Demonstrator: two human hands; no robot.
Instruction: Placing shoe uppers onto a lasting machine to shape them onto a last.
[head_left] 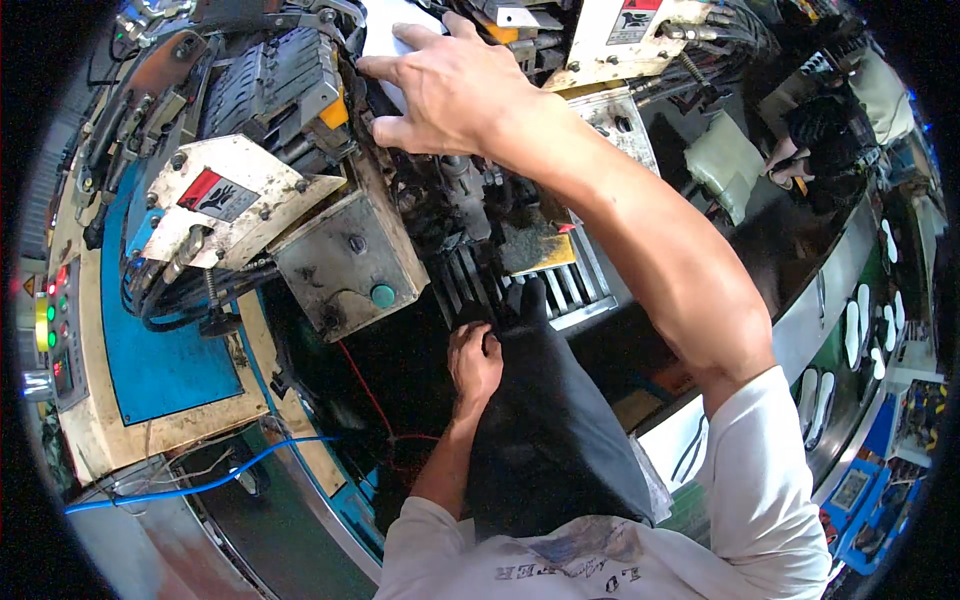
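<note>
My right hand (450,85) reaches up into the machine with its fingers spread. The fingers rest on or just beside a smooth white piece (392,30) among the clamps. The hand covers part of the piece, so its full shape is hidden. Lower down, in front of the machine and beside my dark-trousered leg, my left hand (474,365) is closed with its fingers curled. Something dark shows at its fingers, too dim to name.
Metal clamp blocks (270,85) and a cream guard plate (225,185) flank the work spot. Below sits a grimy box with a green button (382,295). A control panel (60,335) stands far left. White insoles (856,325) lie on a green belt at right.
</note>
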